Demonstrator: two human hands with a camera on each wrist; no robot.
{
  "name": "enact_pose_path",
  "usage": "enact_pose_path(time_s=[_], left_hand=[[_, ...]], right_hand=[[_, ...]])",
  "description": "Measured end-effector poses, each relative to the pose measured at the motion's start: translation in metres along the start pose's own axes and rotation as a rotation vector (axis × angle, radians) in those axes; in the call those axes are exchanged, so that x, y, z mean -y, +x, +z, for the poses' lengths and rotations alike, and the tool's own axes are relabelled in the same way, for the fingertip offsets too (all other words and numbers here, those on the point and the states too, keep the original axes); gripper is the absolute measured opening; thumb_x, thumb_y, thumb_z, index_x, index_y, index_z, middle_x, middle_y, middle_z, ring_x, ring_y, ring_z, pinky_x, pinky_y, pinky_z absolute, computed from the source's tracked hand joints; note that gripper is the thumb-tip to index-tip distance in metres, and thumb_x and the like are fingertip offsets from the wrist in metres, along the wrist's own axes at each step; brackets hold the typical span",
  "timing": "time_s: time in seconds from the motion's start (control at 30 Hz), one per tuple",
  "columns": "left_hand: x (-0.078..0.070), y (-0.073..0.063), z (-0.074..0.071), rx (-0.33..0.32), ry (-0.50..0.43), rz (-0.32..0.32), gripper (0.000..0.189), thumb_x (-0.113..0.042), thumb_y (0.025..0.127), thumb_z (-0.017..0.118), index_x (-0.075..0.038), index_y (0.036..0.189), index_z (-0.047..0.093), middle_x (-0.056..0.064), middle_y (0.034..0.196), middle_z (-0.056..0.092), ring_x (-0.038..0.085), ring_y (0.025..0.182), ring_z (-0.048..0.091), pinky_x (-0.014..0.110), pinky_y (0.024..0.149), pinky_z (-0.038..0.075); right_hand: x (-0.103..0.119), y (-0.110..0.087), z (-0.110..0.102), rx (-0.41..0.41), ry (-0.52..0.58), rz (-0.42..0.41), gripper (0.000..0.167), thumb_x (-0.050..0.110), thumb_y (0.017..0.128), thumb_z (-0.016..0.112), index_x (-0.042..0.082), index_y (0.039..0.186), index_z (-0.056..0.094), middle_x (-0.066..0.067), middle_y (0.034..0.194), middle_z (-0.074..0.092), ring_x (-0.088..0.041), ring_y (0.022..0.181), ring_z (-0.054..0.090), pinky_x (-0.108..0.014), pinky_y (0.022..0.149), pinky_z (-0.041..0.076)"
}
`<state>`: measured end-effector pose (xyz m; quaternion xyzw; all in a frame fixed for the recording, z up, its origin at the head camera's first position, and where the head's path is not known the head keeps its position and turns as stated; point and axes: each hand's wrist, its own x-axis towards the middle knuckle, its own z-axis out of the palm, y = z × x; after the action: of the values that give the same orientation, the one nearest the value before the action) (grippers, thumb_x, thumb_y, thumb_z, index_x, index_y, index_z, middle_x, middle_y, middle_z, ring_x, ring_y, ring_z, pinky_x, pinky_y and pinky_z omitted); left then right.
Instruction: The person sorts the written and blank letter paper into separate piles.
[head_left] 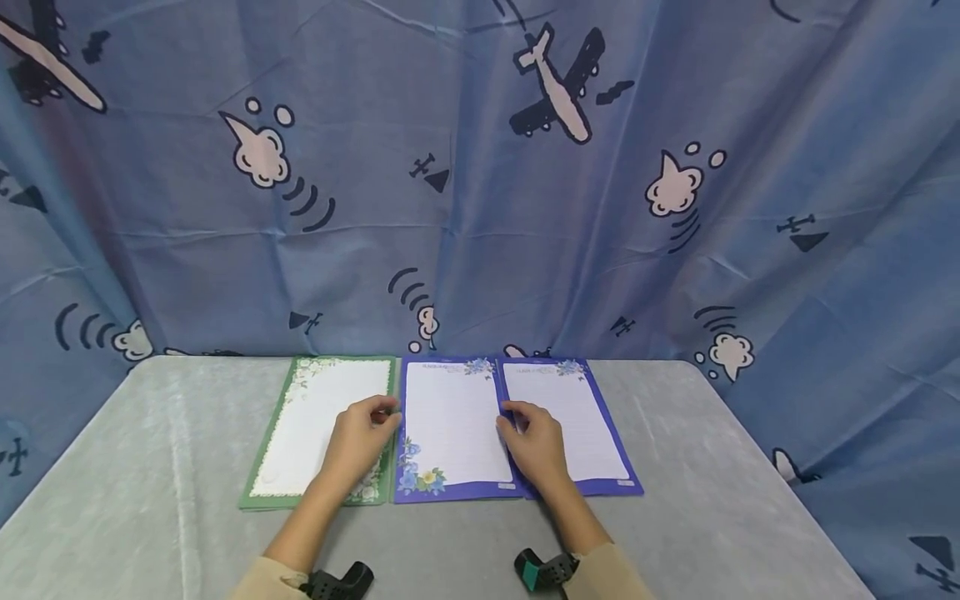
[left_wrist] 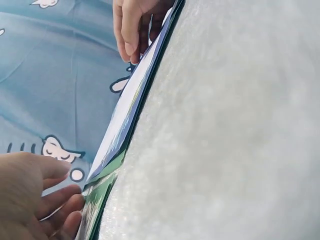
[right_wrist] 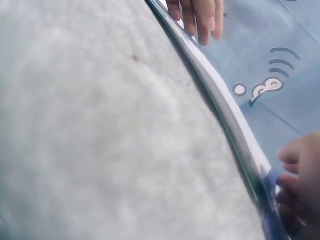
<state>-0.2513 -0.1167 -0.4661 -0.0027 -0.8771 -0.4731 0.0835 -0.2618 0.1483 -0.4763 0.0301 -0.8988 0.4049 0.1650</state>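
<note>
A sheet of writing paper with a purple border and blue flowers [head_left: 453, 425] lies in the middle of a row of three. In the head view my left hand [head_left: 356, 437] is over the green-bordered sheet [head_left: 300, 425], fingertips at the middle sheet's left edge. On the other side, my right hand [head_left: 538, 442] has its fingertips by that sheet's right edge, over a second purple-bordered sheet [head_left: 577, 417]. The left wrist view shows a gap between thumb and fingers of the left hand [left_wrist: 35, 200]. The right hand [right_wrist: 302, 175] is partly cut off in its wrist view.
The sheets lie on a grey table [head_left: 712, 500]. Green edges [left_wrist: 117, 162] show under the middle sheet. Behind the table hangs a blue curtain [head_left: 480, 183] with planes and clouds. Black wrist devices [head_left: 341, 581] are on both forearms.
</note>
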Motion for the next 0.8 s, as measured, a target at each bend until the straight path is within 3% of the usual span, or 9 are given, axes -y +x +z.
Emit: enact_pose_path(time_s=[0.43,0.67,0.8], left_hand=[[0.0067,-0.0006,0.0067,-0.011,0.07,0.039,0.026,-0.019,0.09,0.076,-0.01,0.114,0.076,0.007,0.104,0.078,0.019,0.093,0.07,0.04,0.082,0.055],[0.0048,-0.0008,0.0079,-0.008,0.093,0.035,0.023,-0.017,0.088,0.078,-0.011,0.109,0.078,0.008,0.105,0.078,0.012,0.074,0.059,0.028,0.069,0.047],[0.004,-0.0018,0.0075,-0.007,0.11,0.037,0.021,-0.015,0.087,0.078,-0.011,0.107,0.079,0.008,0.106,0.078,0.012,0.076,0.059,0.028,0.07,0.044]], right_hand=[[-0.0004,-0.0014,0.0001,0.013,-0.035,-0.005,0.024,0.011,0.089,0.072,0.003,0.111,0.077,-0.017,0.112,0.076,-0.034,0.11,0.07,-0.048,0.097,0.054],[-0.0007,-0.0017,0.0005,0.016,-0.02,0.013,0.023,0.012,0.088,0.073,0.004,0.11,0.077,-0.016,0.113,0.076,-0.033,0.111,0.07,-0.047,0.097,0.055],[-0.0027,-0.0015,0.0018,0.011,0.006,-0.002,0.022,0.009,0.087,0.074,0.004,0.108,0.078,-0.016,0.112,0.076,-0.033,0.111,0.071,-0.046,0.096,0.056]])
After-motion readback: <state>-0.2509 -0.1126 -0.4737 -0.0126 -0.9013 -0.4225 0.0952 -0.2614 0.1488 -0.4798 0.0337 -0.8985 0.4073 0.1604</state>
